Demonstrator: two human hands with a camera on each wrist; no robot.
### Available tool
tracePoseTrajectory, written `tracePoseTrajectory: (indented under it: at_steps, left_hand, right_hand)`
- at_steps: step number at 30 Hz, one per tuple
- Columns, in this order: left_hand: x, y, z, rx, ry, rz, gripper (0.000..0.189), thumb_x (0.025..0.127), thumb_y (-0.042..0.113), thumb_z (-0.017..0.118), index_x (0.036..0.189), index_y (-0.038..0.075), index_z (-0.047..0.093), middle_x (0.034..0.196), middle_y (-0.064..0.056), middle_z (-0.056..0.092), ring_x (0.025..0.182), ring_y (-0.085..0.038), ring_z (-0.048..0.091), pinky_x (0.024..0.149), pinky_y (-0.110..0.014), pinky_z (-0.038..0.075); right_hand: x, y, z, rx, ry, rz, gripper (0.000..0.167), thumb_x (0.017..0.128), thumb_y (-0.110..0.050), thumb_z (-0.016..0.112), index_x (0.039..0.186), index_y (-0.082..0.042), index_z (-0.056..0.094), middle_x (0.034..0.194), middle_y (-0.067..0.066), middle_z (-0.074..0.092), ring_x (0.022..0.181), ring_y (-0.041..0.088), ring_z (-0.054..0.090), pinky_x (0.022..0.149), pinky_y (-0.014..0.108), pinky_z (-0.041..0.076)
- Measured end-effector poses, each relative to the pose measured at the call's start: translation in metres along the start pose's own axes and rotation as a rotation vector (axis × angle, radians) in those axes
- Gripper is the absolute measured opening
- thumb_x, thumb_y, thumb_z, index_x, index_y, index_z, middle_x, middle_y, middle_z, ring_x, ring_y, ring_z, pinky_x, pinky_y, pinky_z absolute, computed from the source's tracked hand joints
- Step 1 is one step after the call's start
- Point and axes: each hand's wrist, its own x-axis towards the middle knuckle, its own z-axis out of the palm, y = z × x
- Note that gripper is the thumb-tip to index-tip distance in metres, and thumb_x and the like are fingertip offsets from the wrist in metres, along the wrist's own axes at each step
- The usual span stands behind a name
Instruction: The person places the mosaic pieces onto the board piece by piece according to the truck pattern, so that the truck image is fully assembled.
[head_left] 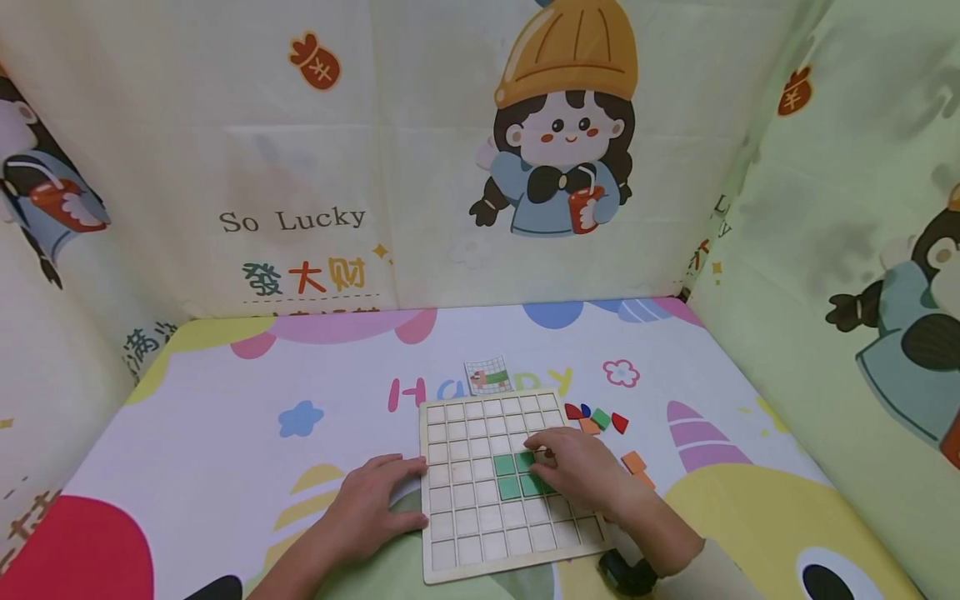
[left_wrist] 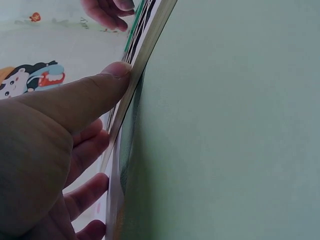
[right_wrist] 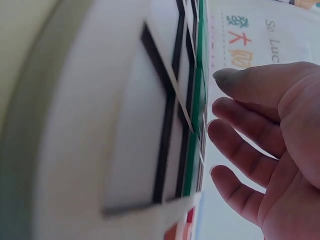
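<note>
Wooden and gridded, the board (head_left: pixel 493 551) lies at lower centre, green tiles (head_left: pixel 509 487) in squares right of its middle. At its left edge the left hand (head_left: pixel 367 504) has thumb and fingers spread, touching the rim. The right hand (head_left: pixel 573 467) bends over the tiles, fingers loosely curved; whether it pinches one I cannot tell. Above the board, a card (head_left: pixel 477 379) partly hides coloured "Happy" lettering (head_left: pixel 452 390). Upper left, the wall cloth (head_left: pixel 420 167) reads "So Lucky" (head_left: pixel 292 220) over "發大财" (head_left: pixel 305 277).
</note>
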Motion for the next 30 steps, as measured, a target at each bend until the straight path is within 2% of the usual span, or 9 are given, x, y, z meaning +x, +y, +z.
tracePoseTrajectory:
  at_steps: [7, 12, 20, 26, 30]
  left_hand:
    - [0.000, -0.002, 0.000, 0.002, -0.005, 0.004, 0.060, 0.077, 0.037, 0.085, 0.129, 0.014, 0.065, 0.132, 0.003, 0.061, 0.130, -0.034, 0.048, 0.103, -0.061, 0.036]
    - [0.000, -0.002, 0.000, 0.000, -0.001, 0.006, 0.060, 0.077, 0.038, 0.085, 0.129, 0.014, 0.065, 0.132, 0.004, 0.062, 0.130, -0.033, 0.048, 0.103, -0.060, 0.036]
    - [0.000, -0.002, 0.000, -0.004, -0.004, 0.007, 0.060, 0.077, 0.038, 0.085, 0.129, 0.014, 0.065, 0.132, 0.004, 0.061, 0.130, -0.033, 0.047, 0.103, -0.060, 0.036]
    - [0.000, -0.002, 0.000, -0.008, -0.008, 0.004, 0.061, 0.077, 0.037, 0.085, 0.129, 0.013, 0.065, 0.132, 0.003, 0.061, 0.130, -0.034, 0.047, 0.103, -0.060, 0.035]
    - [0.000, -0.001, 0.000, -0.008, -0.013, -0.006, 0.061, 0.077, 0.037, 0.085, 0.129, 0.014, 0.065, 0.133, 0.004, 0.061, 0.131, -0.033, 0.046, 0.104, -0.061, 0.035]
  right_hand:
    - [-0.007, 0.013, -0.010, 0.062, 0.029, 0.040, 0.032, 0.091, -0.015, 0.073, 0.122, -0.010, 0.070, 0.111, -0.003, 0.070, 0.092, 0.015, 0.061, 0.078, 0.034, 0.054]
    - [-0.016, 0.022, -0.018, 0.081, 0.048, 0.113, 0.033, 0.090, -0.016, 0.074, 0.123, -0.013, 0.069, 0.111, -0.004, 0.068, 0.094, 0.015, 0.060, 0.076, 0.034, 0.053]
    - [-0.032, 0.040, -0.031, 0.082, 0.049, 0.158, 0.036, 0.088, -0.016, 0.076, 0.123, -0.012, 0.068, 0.110, -0.003, 0.068, 0.095, 0.019, 0.062, 0.075, 0.035, 0.053]
    - [-0.043, 0.050, -0.036, 0.115, 0.026, 0.211, 0.038, 0.087, -0.027, 0.079, 0.121, -0.012, 0.070, 0.109, -0.001, 0.068, 0.090, 0.019, 0.062, 0.076, 0.038, 0.053]
    - [-0.049, 0.057, -0.038, 0.084, 0.017, 0.214, 0.038, 0.086, -0.030, 0.079, 0.118, -0.012, 0.071, 0.105, -0.001, 0.067, 0.089, 0.019, 0.061, 0.077, 0.039, 0.053]
